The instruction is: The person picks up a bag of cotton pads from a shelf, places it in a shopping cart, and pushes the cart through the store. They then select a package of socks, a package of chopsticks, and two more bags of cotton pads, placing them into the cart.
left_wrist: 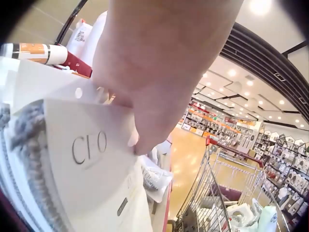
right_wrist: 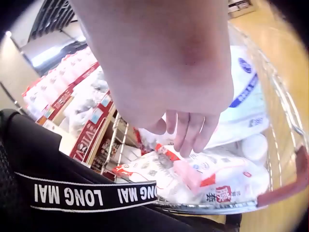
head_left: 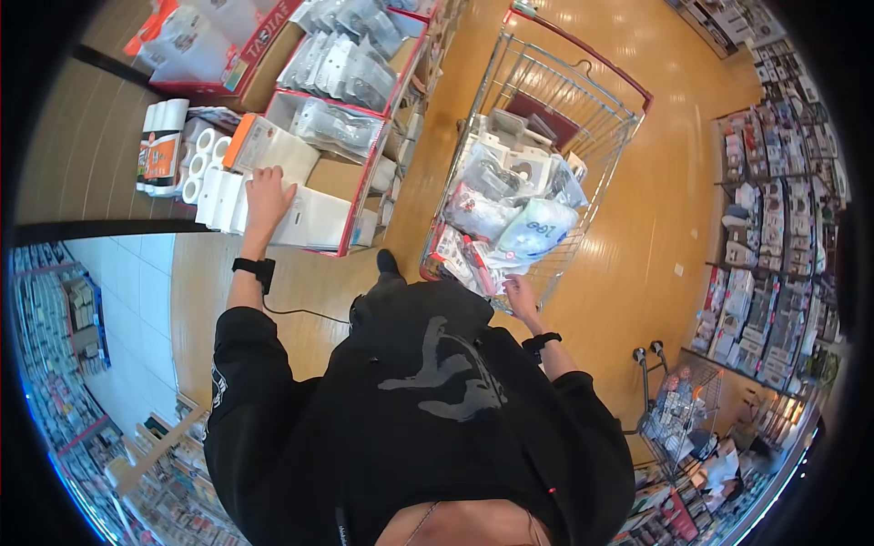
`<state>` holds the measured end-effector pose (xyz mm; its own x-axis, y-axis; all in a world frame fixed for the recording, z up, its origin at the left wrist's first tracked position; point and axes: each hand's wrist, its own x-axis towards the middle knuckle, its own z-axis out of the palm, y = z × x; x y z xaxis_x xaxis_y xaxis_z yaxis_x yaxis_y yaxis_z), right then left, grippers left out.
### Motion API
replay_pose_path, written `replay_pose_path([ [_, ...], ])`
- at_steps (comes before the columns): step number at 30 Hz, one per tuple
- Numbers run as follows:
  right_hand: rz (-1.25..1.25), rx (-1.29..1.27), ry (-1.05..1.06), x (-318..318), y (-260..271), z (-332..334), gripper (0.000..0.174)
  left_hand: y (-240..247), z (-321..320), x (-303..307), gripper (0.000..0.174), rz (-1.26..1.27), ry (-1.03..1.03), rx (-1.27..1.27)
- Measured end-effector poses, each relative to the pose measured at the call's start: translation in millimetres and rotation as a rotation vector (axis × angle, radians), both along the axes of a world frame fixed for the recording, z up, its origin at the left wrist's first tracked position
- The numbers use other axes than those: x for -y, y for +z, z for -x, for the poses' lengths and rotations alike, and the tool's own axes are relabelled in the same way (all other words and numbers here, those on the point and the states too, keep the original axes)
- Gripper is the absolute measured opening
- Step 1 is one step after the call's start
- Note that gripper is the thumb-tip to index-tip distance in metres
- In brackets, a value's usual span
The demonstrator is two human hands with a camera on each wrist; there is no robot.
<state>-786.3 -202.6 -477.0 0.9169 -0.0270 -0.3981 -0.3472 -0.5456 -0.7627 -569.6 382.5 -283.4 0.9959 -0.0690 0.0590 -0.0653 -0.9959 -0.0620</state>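
In the head view my left hand point(head_left: 266, 205) is over a row of white-carded packs point(head_left: 228, 200) in the display box at the left. In the left wrist view its thumb lies on one white-carded pack point(left_wrist: 91, 150), with the other fingers behind the card's top. The card shows the letters "CLO", and grey braided fabric point(left_wrist: 34, 140) shows along its side. My right hand point(head_left: 522, 296) hangs at the near end of the shopping cart point(head_left: 583, 218). Its fingers droop loosely over red-and-white plastic packs point(right_wrist: 212, 169) in the right wrist view, gripping nothing.
The cart is heaped with bagged goods, among them a large white-and-blue pack point(head_left: 539, 229). White rolls point(head_left: 198, 168) stand behind the packs, and clear bags point(head_left: 341, 68) fill neighbouring compartments. Stocked shelves point(head_left: 769, 209) line the right side, and another cart point(head_left: 683, 409) stands at the lower right.
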Motion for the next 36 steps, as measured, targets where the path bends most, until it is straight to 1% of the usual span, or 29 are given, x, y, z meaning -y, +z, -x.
replay_pose_path([
  [2,0.002,0.050,-0.043,8,-29,16,0.027,-3,1,-6,0.038,-0.003,-0.014,0.009],
  [3,0.001,0.047,-0.030,5,-33,19,0.028,-1,2,-5,0.035,-0.002,-0.014,0.020],
  [4,-0.001,0.047,-0.017,3,-37,20,0.030,1,2,-3,0.037,-0.001,0.004,-0.043],
  [5,-0.005,0.049,-0.032,2,-40,20,0.030,2,3,0,0.037,-0.006,-0.011,-0.041],
  [7,0.123,0.103,-0.002,0,-30,8,0.038,7,8,8,0.041,-0.035,-0.019,0.028],
  [8,0.158,0.194,-0.022,2,-28,-1,0.043,9,12,16,0.043,-0.014,-0.015,0.082],
  [9,0.194,0.284,-0.044,4,-27,-12,0.048,13,19,28,0.043,-0.023,-0.035,0.084],
  [11,0.349,0.448,-0.086,8,-1,-39,0.058,14,39,57,0.040,-0.061,-0.094,0.287],
  [13,0.451,0.480,-0.084,18,25,-70,0.062,1,71,92,0.038,0.206,-0.114,0.184],
  [15,0.509,0.496,0.020,30,58,-102,0.064,-26,105,122,0.037,0.493,-0.117,0.010],
  [16,0.497,0.488,0.015,35,70,-117,0.064,-23,115,138,0.038,0.594,-0.058,-0.207],
  [17,0.559,0.557,0.068,40,80,-131,0.061,-19,124,151,0.039,0.693,0.009,-0.424],
  [18,0.620,0.628,0.124,41,83,-140,0.059,-28,137,157,0.039,0.683,0.015,-0.428],
  [19,0.610,0.629,0.124,39,78,-146,0.059,-47,149,160,0.041,0.722,0.013,-0.435],
  [20,0.551,0.616,0.175,37,74,-152,0.054,-57,158,161,0.043,0.763,0.012,-0.438],
  [21,0.492,0.602,0.229,33,69,-154,0.050,-56,164,163,0.043,0.756,0.021,-0.435],
  [22,0.373,0.615,0.296,25,60,-152,0.031,-54,170,164,0.046,0.742,0.023,-0.499],
  [23,0.361,0.389,0.409,13,52,-146,0.025,-53,175,165,0.048,0.731,0.026,-0.561],
  [24,0.350,0.165,0.519,1,45,-139,0.023,-41,176,170,0.050,0.665,0.061,-0.635],
  [25,0.419,0.194,0.611,-3,6,-125,0.031,-41,180,168,0.050,0.662,0.071,-0.628],
  [26,0.503,0.031,0.639,-16,6,-112,0.034,-43,186,166,0.049,0.661,0.084,-0.596],
  [28,0.462,-0.197,0.754,-25,-1,-92,0.035,-40,193,166,0.049,0.661,0.113,-0.557],
  [29,0.459,-0.192,0.770,-28,-5,-81,0.035,-37,196,167,0.048,0.665,0.143,-0.542],
  [31,0.440,-0.090,0.691,-30,-31,-54,0.034,-34,203,166,0.048,0.665,0.184,-0.526],
  [32,0.482,0.018,0.616,-31,-61,-41,0.028,-36,205,167,0.047,0.671,0.210,-0.530],
  [33,0.481,0.018,0.623,-33,-58,-39,0.028,-37,205,169,0.047,0.679,0.233,-0.534],
  [34,0.415,0.026,0.490,-36,-55,-38,0.024,-38,205,169,0.047,0.680,0.236,-0.534],
  [35,0.350,0.034,0.354,-38,-52,-38,0.019,-39,203,169,0.046,0.656,0.191,-0.524],
  [36,0.352,0.035,0.352,-37,-53,-39,0.019,-41,200,169,0.046,0.632,0.144,-0.514],
])
